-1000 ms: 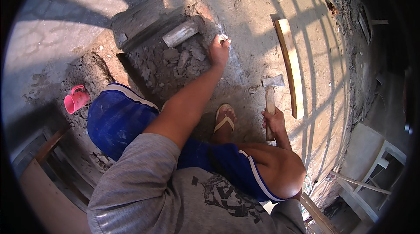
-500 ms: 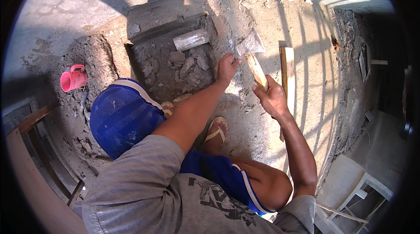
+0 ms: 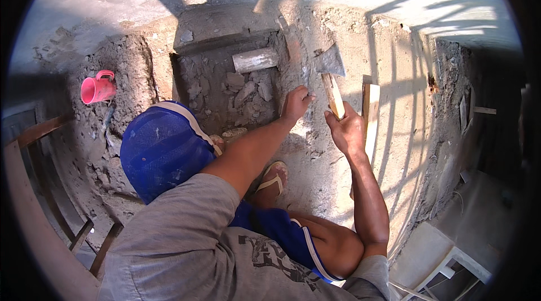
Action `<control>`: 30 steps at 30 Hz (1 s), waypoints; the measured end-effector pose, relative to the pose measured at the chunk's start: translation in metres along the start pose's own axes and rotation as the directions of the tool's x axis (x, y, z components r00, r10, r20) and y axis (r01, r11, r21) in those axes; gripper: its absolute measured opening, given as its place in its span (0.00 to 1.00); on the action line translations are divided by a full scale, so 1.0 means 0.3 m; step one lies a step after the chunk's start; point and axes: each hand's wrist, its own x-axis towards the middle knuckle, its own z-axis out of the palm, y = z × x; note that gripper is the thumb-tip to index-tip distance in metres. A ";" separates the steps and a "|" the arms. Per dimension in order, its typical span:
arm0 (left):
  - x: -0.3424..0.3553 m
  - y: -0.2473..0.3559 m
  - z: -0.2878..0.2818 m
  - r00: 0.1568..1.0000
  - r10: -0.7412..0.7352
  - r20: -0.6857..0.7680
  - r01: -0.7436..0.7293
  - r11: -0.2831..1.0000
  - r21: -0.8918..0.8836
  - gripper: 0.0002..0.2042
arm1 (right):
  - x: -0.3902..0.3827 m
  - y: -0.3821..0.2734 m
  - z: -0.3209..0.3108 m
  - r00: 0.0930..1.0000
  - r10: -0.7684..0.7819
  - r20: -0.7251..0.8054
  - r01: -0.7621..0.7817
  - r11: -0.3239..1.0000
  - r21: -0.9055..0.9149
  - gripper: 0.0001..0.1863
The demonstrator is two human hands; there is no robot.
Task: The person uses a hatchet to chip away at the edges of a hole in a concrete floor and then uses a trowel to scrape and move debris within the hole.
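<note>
1. Hammer point(image 3: 331, 78): one only, with a dull grey metal head that flares to a wedge and a pale wooden handle, raised just above the broken floor beside the pit.
2. The right hand point(image 3: 347, 130) has its fingers wrapped tight around the lower handle, the head pointing away from the person.
3. The left hand point(image 3: 295, 104) is curled around a thin metal chisel point(image 3: 305, 78), barely visible, that stands just left of the hammer head; how firmly the fingers grip it I cannot tell.
4. One square pit point(image 3: 228, 84) is cut into the concrete, its floor covered with many rough grey rubble chunks.
5. One short, pale cylindrical pipe stub point(image 3: 255, 60) lies across the pit's upper edge.
6. One flat wooden plank point(image 3: 370, 118), narrow and light, lies on the floor just right of the hammer handle.
7. One pink plastic mug point(image 3: 97, 87) with a handle lies on its side on the loose dirt, well apart to the left.
8. One sandal point(image 3: 271, 179) with pale straps is on the foot below the left forearm.
9. The floor point(image 3: 406, 76) is gritty, sandy concrete, striped with railing shadows.
</note>
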 end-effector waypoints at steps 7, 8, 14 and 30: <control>0.036 0.016 -0.003 0.997 0.079 0.013 -0.078 0.995 -0.054 0.14 | -0.017 0.070 0.039 0.856 -0.334 -0.394 0.437 0.875 0.207 0.05; 0.033 0.001 -0.014 0.996 0.093 0.016 -0.092 0.995 -0.047 0.13 | -0.014 0.159 0.100 0.879 -0.337 -0.336 0.399 0.907 0.136 0.05; 0.006 0.010 -0.024 0.993 0.094 0.070 -0.090 0.994 -0.055 0.12 | -0.015 0.159 0.028 0.997 -0.030 -0.065 0.032 0.999 0.031 0.16; -0.002 -0.100 0.002 0.991 0.083 0.109 -0.071 0.992 -0.105 0.13 | -0.051 0.034 -0.044 0.997 0.048 -0.061 -0.028 0.953 0.303 0.09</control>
